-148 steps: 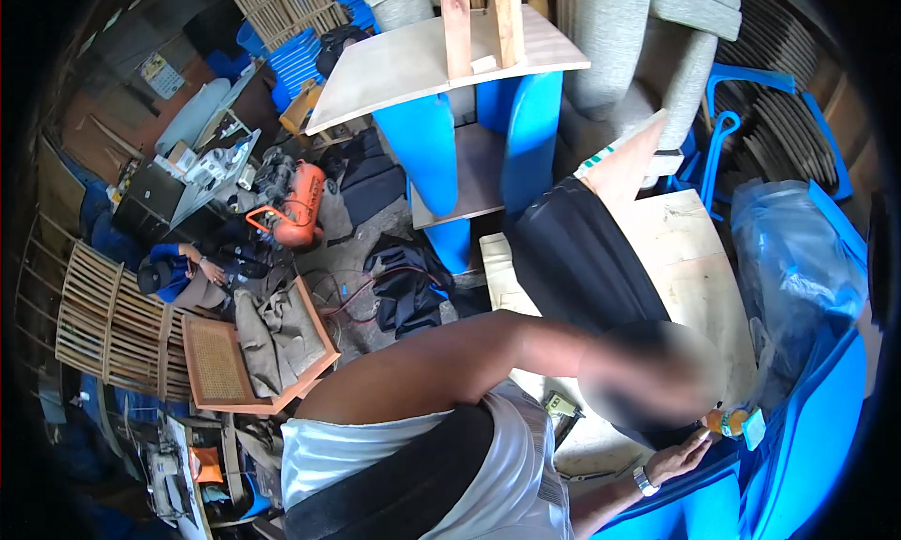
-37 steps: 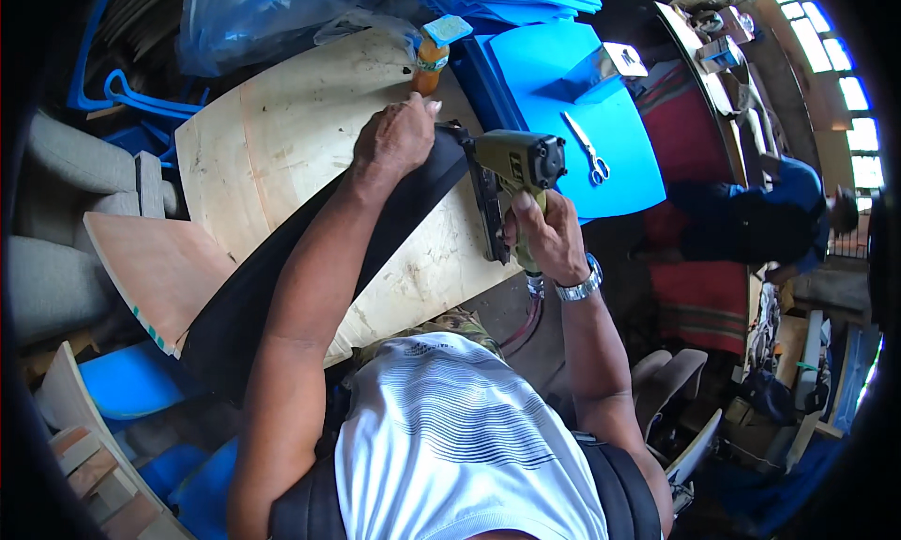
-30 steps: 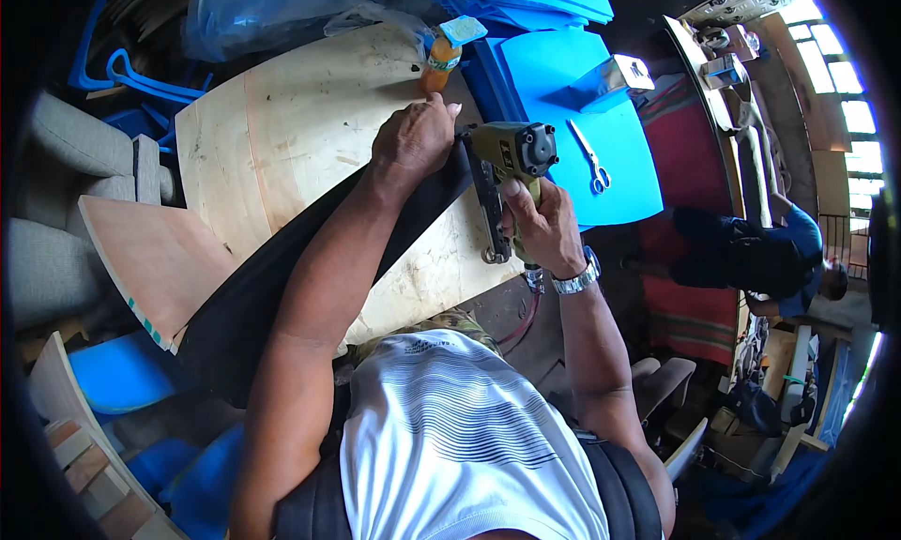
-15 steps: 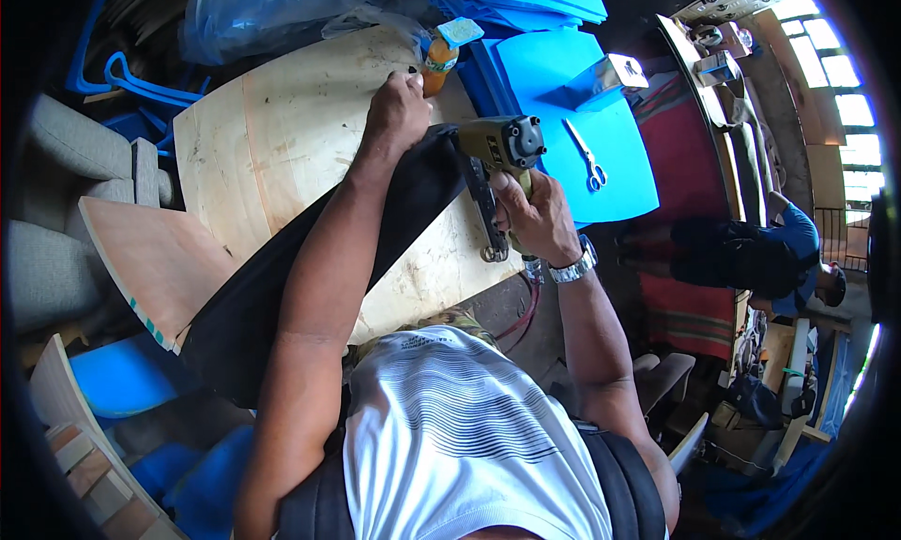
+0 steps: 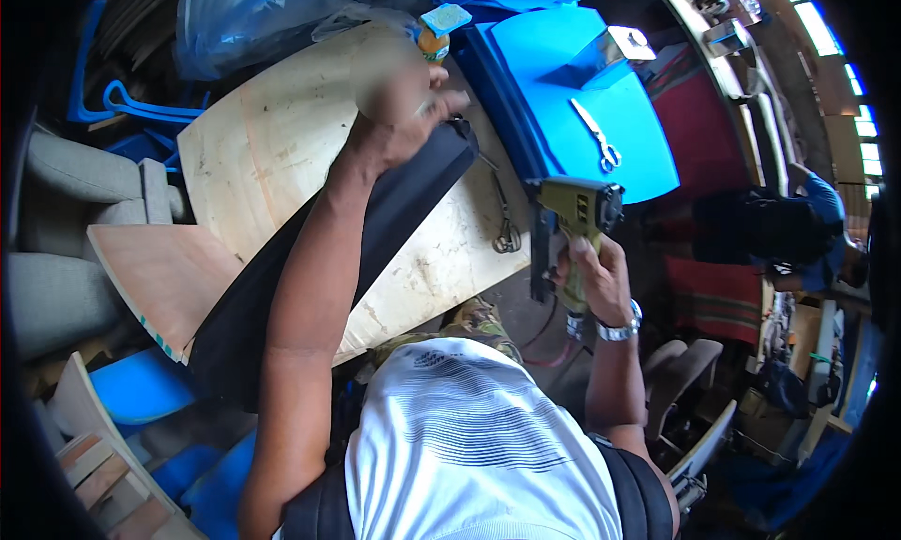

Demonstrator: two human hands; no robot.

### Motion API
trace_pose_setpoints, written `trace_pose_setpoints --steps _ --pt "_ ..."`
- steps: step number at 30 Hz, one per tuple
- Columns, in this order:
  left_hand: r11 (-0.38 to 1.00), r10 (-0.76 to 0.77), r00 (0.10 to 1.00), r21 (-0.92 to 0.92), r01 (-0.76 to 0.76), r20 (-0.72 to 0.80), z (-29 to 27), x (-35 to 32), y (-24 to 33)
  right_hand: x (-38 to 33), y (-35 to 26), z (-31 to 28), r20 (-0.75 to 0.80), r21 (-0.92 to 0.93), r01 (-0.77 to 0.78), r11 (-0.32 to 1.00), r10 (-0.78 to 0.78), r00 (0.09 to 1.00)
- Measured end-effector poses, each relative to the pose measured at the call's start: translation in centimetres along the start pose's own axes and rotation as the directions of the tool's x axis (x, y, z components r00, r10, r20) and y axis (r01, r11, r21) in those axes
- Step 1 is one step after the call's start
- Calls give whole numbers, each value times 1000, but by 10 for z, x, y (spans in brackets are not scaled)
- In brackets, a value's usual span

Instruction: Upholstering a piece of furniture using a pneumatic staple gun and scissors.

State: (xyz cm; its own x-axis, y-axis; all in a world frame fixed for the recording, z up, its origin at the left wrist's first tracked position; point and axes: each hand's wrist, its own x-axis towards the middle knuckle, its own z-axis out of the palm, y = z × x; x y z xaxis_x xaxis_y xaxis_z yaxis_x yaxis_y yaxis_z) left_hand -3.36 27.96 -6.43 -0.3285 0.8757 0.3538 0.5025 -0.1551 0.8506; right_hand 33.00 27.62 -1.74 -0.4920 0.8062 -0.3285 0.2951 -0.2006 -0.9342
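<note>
In my right hand (image 5: 605, 282) is an olive-green air staple gun (image 5: 574, 205), its handle gripped and its hose fitting below, held off the right edge of the plywood tabletop (image 5: 282, 118). My left hand (image 5: 399, 122) is over the far end of a long black fabric-covered piece (image 5: 404, 197), its fingers stretched out and partly blurred. I cannot tell if it touches the fabric. The black piece slants across the plywood toward my left. Near the plywood's right edge lies a pair of dark-handled scissors (image 5: 507, 235). An orange bottle (image 5: 434, 45) with a blue sponge-like block on top stands beyond my left hand.
To the right, blue foam sheets (image 5: 554, 61) carry white-handled scissors (image 5: 596, 136) and a box (image 5: 619, 47). A curved plywood piece (image 5: 164, 273) and grey upholstered seats (image 5: 75, 174) are at left. A red hose (image 5: 549, 352) hangs below. Another person (image 5: 779, 226) stands at far right.
My right hand has drawn the staple gun away from the black piece, right and toward me, uncovering the dark-handled scissors. The left hand has opened from a closed grip and shifted slightly nearer.
</note>
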Motion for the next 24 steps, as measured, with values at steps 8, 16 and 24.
trace_pose_setpoints --steps 8,16,24 --pt "966 -173 933 241 98 314 21 -8 41 34 50 -74 371 230 -216 949 120 921" --pt "868 -276 947 466 171 166 61 -29 77 65 55 -94 439 208 -228 951 118 891" --pt "820 -296 938 551 153 179 62 -20 67 118 33 -111 567 337 -284 898 47 822"
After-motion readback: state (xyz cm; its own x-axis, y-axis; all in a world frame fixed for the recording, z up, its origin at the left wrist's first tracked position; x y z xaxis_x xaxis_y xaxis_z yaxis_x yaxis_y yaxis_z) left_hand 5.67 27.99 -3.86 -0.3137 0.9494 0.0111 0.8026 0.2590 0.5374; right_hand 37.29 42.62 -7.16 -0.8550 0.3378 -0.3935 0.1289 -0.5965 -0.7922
